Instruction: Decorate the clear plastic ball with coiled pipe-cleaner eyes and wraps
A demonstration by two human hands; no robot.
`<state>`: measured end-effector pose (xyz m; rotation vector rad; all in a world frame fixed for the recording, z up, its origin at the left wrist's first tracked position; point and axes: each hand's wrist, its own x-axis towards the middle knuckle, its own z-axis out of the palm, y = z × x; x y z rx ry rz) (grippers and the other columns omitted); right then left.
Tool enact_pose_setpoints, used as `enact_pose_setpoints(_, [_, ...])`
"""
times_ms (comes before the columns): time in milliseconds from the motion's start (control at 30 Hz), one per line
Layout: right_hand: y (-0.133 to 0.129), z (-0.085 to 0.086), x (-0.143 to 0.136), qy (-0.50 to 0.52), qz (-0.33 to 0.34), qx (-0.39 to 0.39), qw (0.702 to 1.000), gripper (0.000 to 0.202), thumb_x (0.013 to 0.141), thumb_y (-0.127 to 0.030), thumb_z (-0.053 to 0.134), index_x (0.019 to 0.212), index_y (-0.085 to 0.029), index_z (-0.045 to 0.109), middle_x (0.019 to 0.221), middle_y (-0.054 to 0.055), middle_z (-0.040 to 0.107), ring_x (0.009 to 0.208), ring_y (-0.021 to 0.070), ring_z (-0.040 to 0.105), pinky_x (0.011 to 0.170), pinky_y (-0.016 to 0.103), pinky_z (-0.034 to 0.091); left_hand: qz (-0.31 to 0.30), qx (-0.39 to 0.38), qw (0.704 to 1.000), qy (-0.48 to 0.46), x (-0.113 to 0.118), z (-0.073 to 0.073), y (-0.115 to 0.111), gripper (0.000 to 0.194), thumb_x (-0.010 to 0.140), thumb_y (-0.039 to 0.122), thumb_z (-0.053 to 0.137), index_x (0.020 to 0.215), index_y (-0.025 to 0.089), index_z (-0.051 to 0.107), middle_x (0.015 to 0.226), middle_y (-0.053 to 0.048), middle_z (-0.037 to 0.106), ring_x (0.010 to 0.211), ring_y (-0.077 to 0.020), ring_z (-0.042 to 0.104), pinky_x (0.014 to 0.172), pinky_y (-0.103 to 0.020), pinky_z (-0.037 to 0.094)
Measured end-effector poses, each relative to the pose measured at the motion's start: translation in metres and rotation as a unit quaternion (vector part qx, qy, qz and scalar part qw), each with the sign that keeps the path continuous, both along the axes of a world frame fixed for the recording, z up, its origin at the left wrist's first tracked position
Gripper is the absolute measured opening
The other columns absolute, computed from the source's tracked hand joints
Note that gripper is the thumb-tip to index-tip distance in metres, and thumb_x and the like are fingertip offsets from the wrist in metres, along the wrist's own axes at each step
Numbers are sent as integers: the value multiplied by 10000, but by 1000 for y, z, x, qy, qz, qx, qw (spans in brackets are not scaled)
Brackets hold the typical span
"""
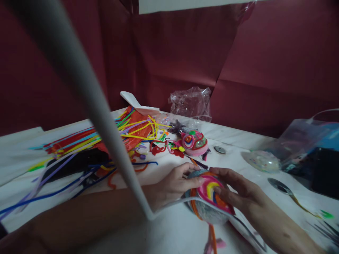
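Note:
A round, clear craft piece (208,210) wrapped with colourful fuzzy strips is between my two hands, near the lower middle. Its upper face carries a pink, yellow, blue and orange curved pattern. My left hand (177,183) holds its left side, thumb on the pink part. From the right, my right hand (238,188) grips it, with the thumb pressed on the pattern and fingers over the top edge. An orange strip (212,238) hangs below the piece. Behind my hands sits a similar pink decorated piece (196,144).
Many colourful pipe cleaners (76,141) lie at the left. A crumpled clear bag (190,106) stands at the back. A blurred grey bar (106,123) crosses the view. To the right are a clear dome (262,161), a metal disc (279,186) and a plastic bag (299,141).

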<state>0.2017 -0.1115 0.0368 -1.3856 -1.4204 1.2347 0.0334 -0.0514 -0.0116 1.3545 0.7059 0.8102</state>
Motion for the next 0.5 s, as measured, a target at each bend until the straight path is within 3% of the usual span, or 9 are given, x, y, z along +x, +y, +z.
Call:
enact_pose_setpoints(233, [0,0,-1,3,-8,32,999,530,646,-545,724,1020,-202,570,989,93,674,789,258,654,649,341,562,-34,17,999,-17,-7,-4,1,558,703,549,663,1085,153,567,985,-66,616,917,-197,588,813,-315,449])
enact_pose_setpoints(333, [6,-2,3,-13,-21,54,998,474,677,-555,706,954,-189,591,957,91,682,842,255,650,678,311,553,-77,58,995,-18,-12,-4,4,803,609,507,757,1267,165,451,1208,-115,558,1104,-262,536,913,-358,426])
enact_pose_setpoints(433, [14,-8,6,-25,-37,73,996,425,707,-565,685,872,-187,582,844,65,685,785,233,655,653,289,543,-68,124,990,27,-13,-2,6,1157,449,358,867,1418,218,248,1326,-123,488,1210,-299,465,984,-399,390])
enact_pose_setpoints(500, [17,-13,4,-28,-40,89,995,391,742,-566,651,851,-204,553,823,48,682,731,217,653,609,284,534,-47,129,989,49,-11,0,7,1149,398,300,881,1395,244,313,1281,-98,538,1170,-295,504,972,-401,411])
